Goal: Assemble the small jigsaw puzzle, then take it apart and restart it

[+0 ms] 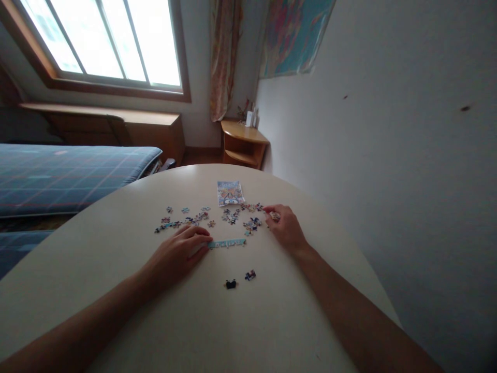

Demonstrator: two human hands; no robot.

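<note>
My left hand [190,244] rests on the table, its thumb and fingertips closed at the left end of a pale blue strip of joined jigsaw puzzle pieces [228,243]. At the right, my right hand [285,225] has curled fingers around a small puzzle piece [275,216], partly hidden by them. Loose puzzle pieces [252,224] lie just left of that hand. More pieces [198,218] are scattered beyond my left hand. Nearer to me are a dark piece [231,284] and a multicoloured piece [250,275].
A printed picture sheet [230,193] lies behind the pieces on the round-edged white table [186,321]. A plaid mattress [73,176] is at the left. Beyond the table stands a wooden corner shelf [244,133]. A white wall [373,155] runs along the right.
</note>
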